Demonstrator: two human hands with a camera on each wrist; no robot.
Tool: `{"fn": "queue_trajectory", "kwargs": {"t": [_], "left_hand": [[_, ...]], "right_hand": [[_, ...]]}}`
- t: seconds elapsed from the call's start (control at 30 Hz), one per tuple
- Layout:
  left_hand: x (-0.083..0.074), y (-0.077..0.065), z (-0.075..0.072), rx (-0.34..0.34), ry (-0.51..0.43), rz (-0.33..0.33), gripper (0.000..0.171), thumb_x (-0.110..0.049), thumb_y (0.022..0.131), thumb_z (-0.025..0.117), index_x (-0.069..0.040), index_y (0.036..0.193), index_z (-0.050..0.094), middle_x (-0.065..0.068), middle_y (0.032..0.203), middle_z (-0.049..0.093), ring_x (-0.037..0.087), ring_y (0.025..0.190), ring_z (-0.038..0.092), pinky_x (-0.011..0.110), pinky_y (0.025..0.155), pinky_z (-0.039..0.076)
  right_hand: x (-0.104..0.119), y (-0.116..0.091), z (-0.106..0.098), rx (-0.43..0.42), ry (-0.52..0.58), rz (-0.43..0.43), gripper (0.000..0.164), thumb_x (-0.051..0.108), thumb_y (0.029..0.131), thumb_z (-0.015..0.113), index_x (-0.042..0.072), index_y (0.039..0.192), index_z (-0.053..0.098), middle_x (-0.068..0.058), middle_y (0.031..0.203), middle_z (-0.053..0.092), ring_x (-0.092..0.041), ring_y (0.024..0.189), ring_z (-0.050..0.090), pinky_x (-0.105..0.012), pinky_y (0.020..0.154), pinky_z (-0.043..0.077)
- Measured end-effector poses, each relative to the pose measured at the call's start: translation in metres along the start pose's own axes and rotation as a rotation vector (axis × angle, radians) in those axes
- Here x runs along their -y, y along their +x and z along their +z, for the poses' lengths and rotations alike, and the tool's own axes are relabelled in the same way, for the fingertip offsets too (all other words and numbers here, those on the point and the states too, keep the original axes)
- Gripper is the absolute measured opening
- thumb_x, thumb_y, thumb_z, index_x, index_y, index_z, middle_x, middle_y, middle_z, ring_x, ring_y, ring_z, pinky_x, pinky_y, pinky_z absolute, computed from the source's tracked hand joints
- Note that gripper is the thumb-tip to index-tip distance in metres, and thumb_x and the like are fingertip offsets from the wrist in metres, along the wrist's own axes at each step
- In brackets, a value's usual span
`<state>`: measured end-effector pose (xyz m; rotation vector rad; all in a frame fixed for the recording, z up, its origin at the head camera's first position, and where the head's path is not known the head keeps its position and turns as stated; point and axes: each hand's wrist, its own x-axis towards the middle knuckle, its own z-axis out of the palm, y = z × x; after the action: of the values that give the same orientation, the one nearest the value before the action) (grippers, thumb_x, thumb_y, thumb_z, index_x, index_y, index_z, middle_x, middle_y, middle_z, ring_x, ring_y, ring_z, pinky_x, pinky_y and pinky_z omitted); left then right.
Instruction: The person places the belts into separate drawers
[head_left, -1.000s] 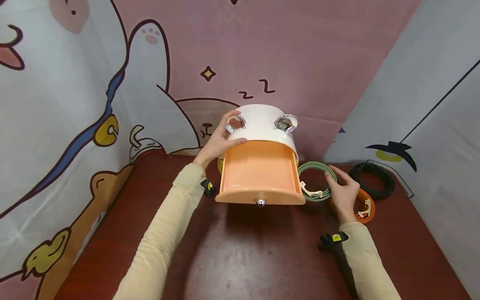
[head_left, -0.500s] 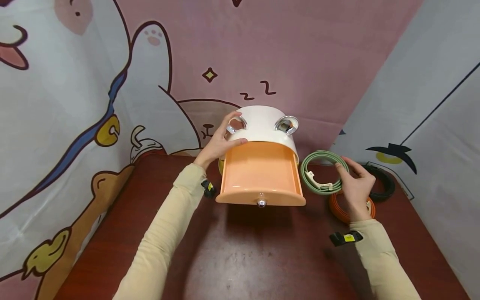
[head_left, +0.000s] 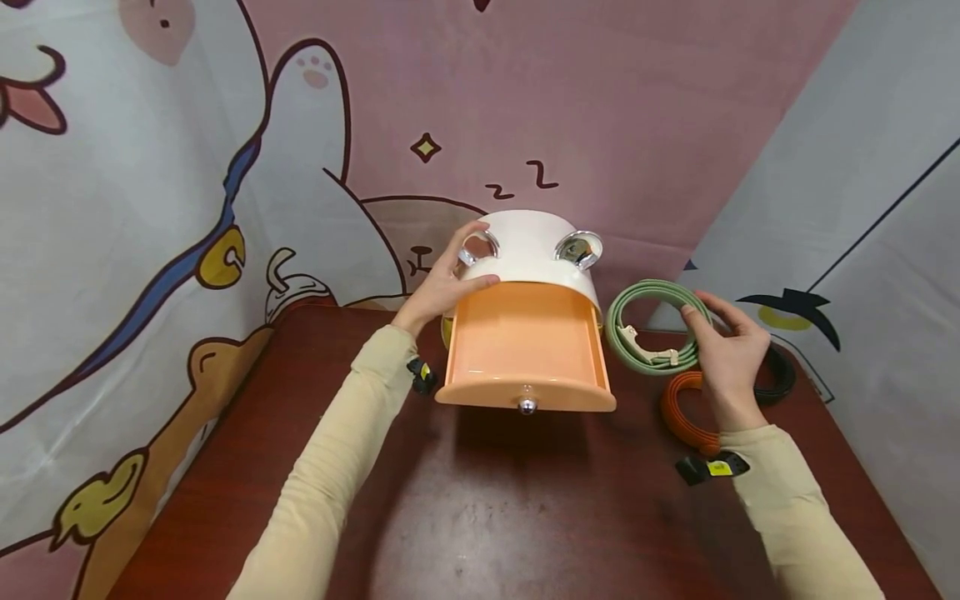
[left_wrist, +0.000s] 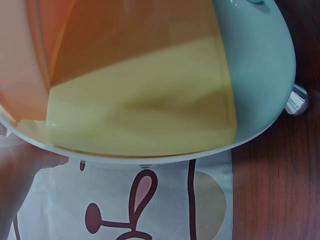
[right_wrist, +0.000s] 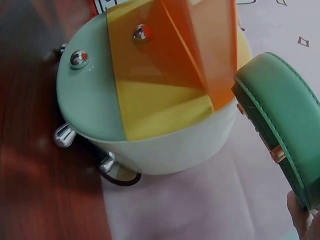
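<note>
My left hand [head_left: 441, 287] grips the top of a white rounded drawer cabinet [head_left: 525, 242] with chrome ears, thumb on the front rim and fingers by the left ear. The cabinet's orange top drawer [head_left: 525, 333] is pulled out, and nothing lies in it. Below it, the right wrist view shows a yellow drawer front [right_wrist: 165, 117] and a mint one [right_wrist: 90, 107], both flush. To the right of the cabinet, my right hand [head_left: 733, 362] pinches the side of a coiled green belt [head_left: 617, 329] with a pale gold buckle, raised over the table.
An orange coiled belt [head_left: 677, 417] lies on the dark red table [head_left: 480, 517] under my right hand. Behind it is a black coiled belt [head_left: 783, 375], partly covered by the hand. A cartoon-printed cloth [head_left: 637, 125] hangs behind the table.
The green belt, in my right hand, has risen off the table and moved slightly right and away from the cabinet. My left hand stays on the cabinet.
</note>
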<state>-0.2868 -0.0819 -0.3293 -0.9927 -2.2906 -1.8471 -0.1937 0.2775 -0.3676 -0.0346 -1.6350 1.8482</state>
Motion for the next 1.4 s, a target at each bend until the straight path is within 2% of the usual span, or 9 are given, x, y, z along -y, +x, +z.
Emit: {"fn": "queue_trajectory", "kwargs": {"t": [0.2,0.33,0.5,0.67,0.87,0.97,1.1,1.23,1.4], "left_hand": [[0.000,-0.001,0.000,-0.005,-0.007,0.000,0.074,-0.004,0.087,0.071,-0.011,0.148,0.028,0.011,0.157,0.019,0.012,0.139,0.020,0.043,0.113,0.014],[-0.002,-0.001,0.001,-0.008,-0.005,-0.001,0.075,-0.004,0.087,0.071,-0.011,0.148,0.028,0.010,0.157,0.020,0.012,0.139,0.020,0.042,0.113,0.014],[-0.003,0.000,0.002,-0.014,-0.013,-0.002,0.074,-0.003,0.087,0.071,-0.011,0.148,0.029,0.010,0.156,0.021,0.012,0.138,0.023,0.038,0.113,0.016],[-0.003,0.000,0.002,-0.019,-0.013,-0.010,0.074,-0.002,0.087,0.071,-0.011,0.147,0.029,0.007,0.155,0.023,0.013,0.136,0.026,0.038,0.112,0.018],[0.022,0.008,0.001,-0.030,-0.017,0.002,0.077,-0.002,0.085,0.073,-0.015,0.148,0.030,0.005,0.155,0.023,0.013,0.135,0.027,0.038,0.112,0.019],[0.031,0.010,0.001,-0.039,-0.007,0.010,0.078,-0.003,0.085,0.073,-0.018,0.149,0.030,0.000,0.155,0.024,0.012,0.134,0.028,0.036,0.112,0.019],[0.033,0.011,0.001,-0.048,-0.002,0.033,0.077,-0.003,0.086,0.073,-0.020,0.148,0.031,-0.001,0.153,0.027,0.011,0.132,0.032,0.033,0.111,0.021],[0.032,0.010,0.002,-0.049,-0.006,0.053,0.076,-0.002,0.085,0.073,-0.018,0.148,0.031,-0.002,0.152,0.028,0.010,0.131,0.033,0.031,0.110,0.023],[0.033,0.011,0.002,-0.052,-0.006,0.049,0.077,-0.001,0.085,0.072,-0.017,0.148,0.030,-0.003,0.151,0.030,0.011,0.128,0.035,0.032,0.109,0.026]], "right_hand": [[0.010,0.001,0.007,0.065,0.021,0.023,0.031,0.001,0.082,0.075,-0.007,0.111,0.068,-0.011,0.103,0.065,-0.012,0.071,0.067,-0.015,0.050,0.049],[0.017,-0.001,0.015,0.100,0.022,0.007,0.030,0.002,0.083,0.075,-0.007,0.111,0.069,-0.012,0.105,0.065,-0.013,0.075,0.068,-0.016,0.052,0.050],[0.023,-0.004,0.028,0.147,-0.069,-0.046,0.029,0.003,0.085,0.073,-0.007,0.111,0.068,-0.008,0.104,0.067,-0.009,0.071,0.067,-0.014,0.051,0.049],[0.030,-0.012,0.046,0.194,-0.114,-0.045,0.028,0.001,0.086,0.070,-0.009,0.112,0.067,-0.004,0.099,0.068,-0.006,0.066,0.065,-0.014,0.049,0.048],[0.048,-0.027,0.071,0.285,-0.164,-0.093,0.026,-0.001,0.087,0.068,-0.011,0.112,0.066,0.001,0.094,0.070,-0.003,0.060,0.063,-0.015,0.048,0.047],[0.049,-0.032,0.081,0.331,-0.170,-0.104,0.026,-0.002,0.087,0.067,-0.012,0.112,0.065,-0.005,0.095,0.070,-0.005,0.069,0.066,-0.016,0.054,0.050],[0.049,-0.037,0.092,0.370,-0.184,-0.110,0.026,-0.003,0.088,0.066,-0.012,0.113,0.064,-0.013,0.097,0.069,-0.005,0.069,0.066,-0.019,0.057,0.053],[0.049,-0.041,0.099,0.380,-0.189,-0.092,0.026,-0.004,0.088,0.066,-0.011,0.113,0.065,-0.011,0.096,0.069,-0.006,0.063,0.063,-0.019,0.053,0.052],[0.046,-0.046,0.106,0.428,-0.169,-0.055,0.026,-0.004,0.087,0.067,-0.012,0.112,0.065,-0.009,0.095,0.070,-0.009,0.074,0.066,-0.019,0.061,0.052]]}}
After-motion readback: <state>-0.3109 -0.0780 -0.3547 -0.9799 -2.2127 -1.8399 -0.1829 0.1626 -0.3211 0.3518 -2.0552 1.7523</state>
